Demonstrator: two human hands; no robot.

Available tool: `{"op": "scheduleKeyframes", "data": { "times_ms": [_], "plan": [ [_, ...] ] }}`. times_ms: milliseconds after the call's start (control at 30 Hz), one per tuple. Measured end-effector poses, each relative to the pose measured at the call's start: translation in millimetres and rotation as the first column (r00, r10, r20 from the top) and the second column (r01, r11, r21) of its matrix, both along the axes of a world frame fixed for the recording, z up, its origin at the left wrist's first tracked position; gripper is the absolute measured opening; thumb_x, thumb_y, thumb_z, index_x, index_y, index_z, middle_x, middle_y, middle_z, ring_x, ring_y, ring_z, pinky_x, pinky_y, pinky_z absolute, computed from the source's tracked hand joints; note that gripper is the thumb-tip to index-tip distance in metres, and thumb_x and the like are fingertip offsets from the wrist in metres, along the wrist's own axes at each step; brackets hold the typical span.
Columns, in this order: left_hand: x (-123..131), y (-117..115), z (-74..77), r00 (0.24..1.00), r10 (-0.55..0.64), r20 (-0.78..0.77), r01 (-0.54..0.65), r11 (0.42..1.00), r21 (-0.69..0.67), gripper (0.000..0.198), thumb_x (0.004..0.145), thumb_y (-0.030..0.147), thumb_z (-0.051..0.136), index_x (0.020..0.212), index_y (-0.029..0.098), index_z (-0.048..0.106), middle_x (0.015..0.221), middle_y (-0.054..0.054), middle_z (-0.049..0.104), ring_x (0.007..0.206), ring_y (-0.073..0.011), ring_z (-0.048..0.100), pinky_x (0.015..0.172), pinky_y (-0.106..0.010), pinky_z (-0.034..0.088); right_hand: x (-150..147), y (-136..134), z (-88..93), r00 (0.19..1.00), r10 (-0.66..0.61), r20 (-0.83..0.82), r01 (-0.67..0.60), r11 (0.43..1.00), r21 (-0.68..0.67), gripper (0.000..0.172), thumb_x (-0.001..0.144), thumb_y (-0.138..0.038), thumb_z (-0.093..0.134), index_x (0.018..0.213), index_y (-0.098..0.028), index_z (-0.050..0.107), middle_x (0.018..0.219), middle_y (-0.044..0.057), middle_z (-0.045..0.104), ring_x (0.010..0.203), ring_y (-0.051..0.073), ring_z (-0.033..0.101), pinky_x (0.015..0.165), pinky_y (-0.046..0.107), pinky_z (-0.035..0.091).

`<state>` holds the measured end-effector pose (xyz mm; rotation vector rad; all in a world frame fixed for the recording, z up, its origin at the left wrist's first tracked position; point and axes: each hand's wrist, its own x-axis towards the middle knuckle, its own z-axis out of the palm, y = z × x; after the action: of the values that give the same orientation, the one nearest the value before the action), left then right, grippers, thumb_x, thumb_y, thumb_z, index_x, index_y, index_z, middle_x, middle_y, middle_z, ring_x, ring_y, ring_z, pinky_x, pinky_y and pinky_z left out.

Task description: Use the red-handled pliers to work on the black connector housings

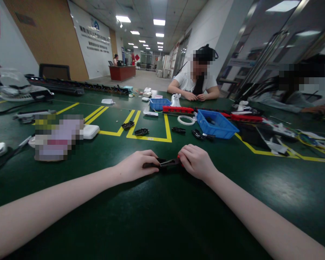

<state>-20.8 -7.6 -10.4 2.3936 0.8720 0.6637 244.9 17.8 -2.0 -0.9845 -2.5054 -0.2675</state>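
My left hand is closed round a small black plastic part, with the fingers over its far side and the thumb in front. My right hand grips pliers whose red handles are mostly hidden in the fist. Their slim metal jaws point left and meet the black part at my left fingertips. Whether the jaws are clamped on it, I cannot make out. Both hands are low over the green tabletop. Beyond them lie similar black parts, several of them in a loose row.
A blue bin with dark pieces inside stands beyond my right hand, near a white ring. A smaller blue bin and a red strip lie farther back. A blurred phone-like object is at left. A person sits opposite.
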Motion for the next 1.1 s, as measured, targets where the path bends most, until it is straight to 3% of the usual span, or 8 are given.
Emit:
{"op": "scheduleKeyframes", "data": {
  "times_ms": [1100],
  "plan": [
    [0.4,0.7,0.3,1.000,-0.010,-0.015,0.010,1.000,-0.003,0.015,0.091,0.024,0.062,0.103,0.018,0.069,0.113,-0.007,0.061,0.099,-0.0194,0.063,0.089,-0.036,0.053,-4.1,0.0,-1.7,0.999,0.005,0.038,-0.006,1.000,0.018,0.041,0.101,-0.027,0.028,0.076,-0.016,0.060,0.075,0.008,0.060,0.068,0.017,0.048,0.067,0.033,0.035]
  ]
}}
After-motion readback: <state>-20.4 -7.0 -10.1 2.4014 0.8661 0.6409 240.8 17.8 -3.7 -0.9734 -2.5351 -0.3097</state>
